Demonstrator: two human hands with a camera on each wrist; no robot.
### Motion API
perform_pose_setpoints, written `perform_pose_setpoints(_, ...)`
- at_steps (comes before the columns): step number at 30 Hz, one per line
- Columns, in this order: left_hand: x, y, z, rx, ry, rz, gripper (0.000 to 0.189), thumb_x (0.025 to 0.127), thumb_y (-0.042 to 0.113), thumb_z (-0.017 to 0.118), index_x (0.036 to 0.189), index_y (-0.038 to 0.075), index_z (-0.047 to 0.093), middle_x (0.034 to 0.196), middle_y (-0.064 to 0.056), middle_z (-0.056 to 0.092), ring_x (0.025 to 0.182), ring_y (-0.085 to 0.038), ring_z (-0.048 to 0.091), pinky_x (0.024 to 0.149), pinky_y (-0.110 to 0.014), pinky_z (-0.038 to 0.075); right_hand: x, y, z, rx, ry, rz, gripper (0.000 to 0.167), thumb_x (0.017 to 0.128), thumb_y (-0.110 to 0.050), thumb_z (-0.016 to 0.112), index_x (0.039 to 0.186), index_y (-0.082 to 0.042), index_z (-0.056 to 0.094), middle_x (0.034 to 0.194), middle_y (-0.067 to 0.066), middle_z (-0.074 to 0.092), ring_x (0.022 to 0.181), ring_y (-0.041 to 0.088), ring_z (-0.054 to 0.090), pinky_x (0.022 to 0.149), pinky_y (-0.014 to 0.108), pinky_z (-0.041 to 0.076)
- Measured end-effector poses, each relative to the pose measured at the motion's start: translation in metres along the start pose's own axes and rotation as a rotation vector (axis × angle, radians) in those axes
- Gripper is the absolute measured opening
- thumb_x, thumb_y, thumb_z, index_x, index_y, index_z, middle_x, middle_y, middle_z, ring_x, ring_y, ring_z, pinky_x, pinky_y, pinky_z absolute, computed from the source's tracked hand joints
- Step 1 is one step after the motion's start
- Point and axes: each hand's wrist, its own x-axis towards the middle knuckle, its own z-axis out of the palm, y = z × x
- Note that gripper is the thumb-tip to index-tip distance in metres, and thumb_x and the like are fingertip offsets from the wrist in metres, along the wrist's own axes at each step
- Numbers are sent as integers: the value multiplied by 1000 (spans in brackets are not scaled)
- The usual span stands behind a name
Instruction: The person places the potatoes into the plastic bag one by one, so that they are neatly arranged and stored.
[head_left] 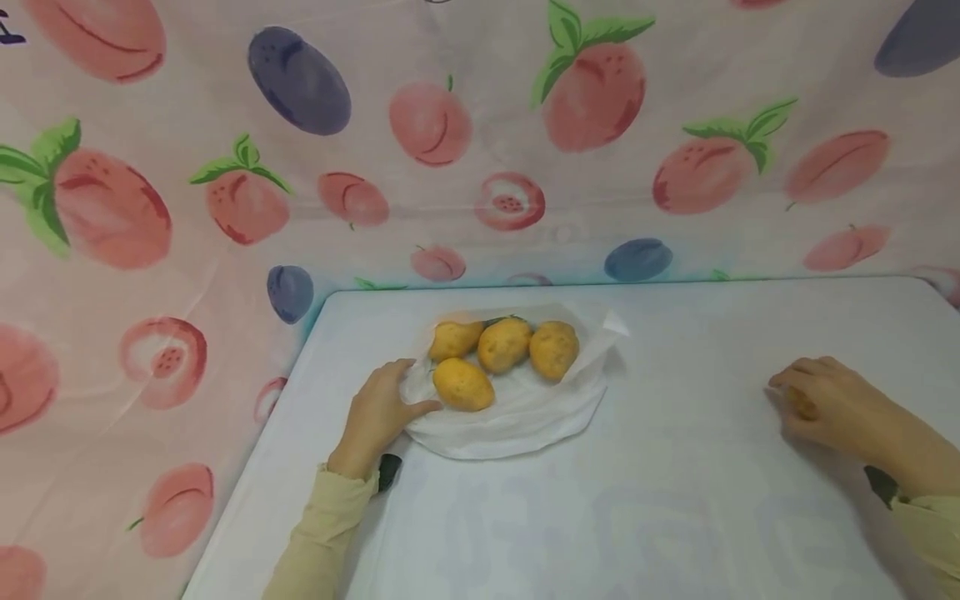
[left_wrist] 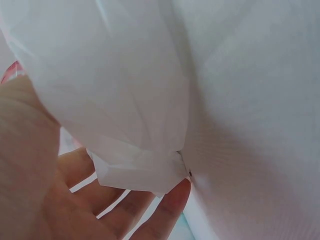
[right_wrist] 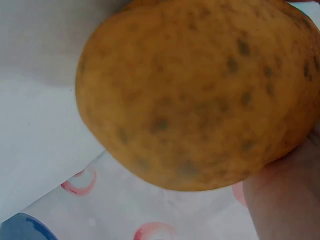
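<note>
On the white table, a thin white plastic bag (head_left: 495, 435) lies spread with its mouth open upward. Two potatoes (head_left: 554, 350), a smooth yellow fruit (head_left: 463, 384) and a yellow piece with a narrow end (head_left: 454, 341) sit in it. My left hand (head_left: 378, 412) holds the bag's left edge, thumb toward the front. In the left wrist view its fingers (left_wrist: 167, 210) bend around the bag's white film (left_wrist: 125, 100). Far to the right, my right hand (head_left: 840, 408) grips a brown-spotted yellow potato (right_wrist: 195, 100) close over the table, mostly hidden by the fingers in the head view.
The white table (head_left: 675, 517) has rounded back corners. A fruit-printed cloth (head_left: 480, 125) hangs behind it and along the left side. A raised flap of the bag (head_left: 617, 323) stands out at its right. Dark wrist straps (head_left: 388, 472) show at the sleeves.
</note>
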Motion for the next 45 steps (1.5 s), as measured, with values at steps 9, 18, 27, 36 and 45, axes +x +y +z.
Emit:
perform_pose_setpoints(9,2,5,1,10,-10,10,81,75,40,86,138,2,53,139,-17,57,128,-36,52,107,-53,42,-5,3,0,4,-2,4,36,56,-1,85,87,-1,68,90,12,63,85,36,59,74,51,47)
perform_pose_setpoints(18,0,6,-1,22,4,22,80,75,40,86,138,2,54,137,-18,58,125,-37,53,105,-54,44,12,-11,-11,30,14,-25,39,62,2,85,96,-4,66,96,8,63,93,33,58,77,44,45)
perform_pose_setpoints(27,-1,3,-1,10,-3,14,81,75,41,85,138,2,53,139,-18,57,128,-37,52,107,-54,42,28,-30,-20,76,-33,-27,37,69,-2,85,101,-5,65,102,7,63,99,30,56,81,40,44)
perform_pose_setpoints(36,1,2,-3,20,-6,8,80,76,41,85,139,2,53,138,-18,57,127,-37,52,107,-54,42,45,-51,-27,99,8,-93,36,73,-1,84,103,-7,66,101,2,62,95,20,56,78,40,50)
perform_pose_setpoints(45,0,2,-1,12,-13,0,81,76,40,86,139,2,53,137,-18,57,126,-36,52,106,-54,43,60,-73,-35,118,17,-114,33,75,-4,83,104,-10,67,102,-1,62,94,13,55,79,38,54)
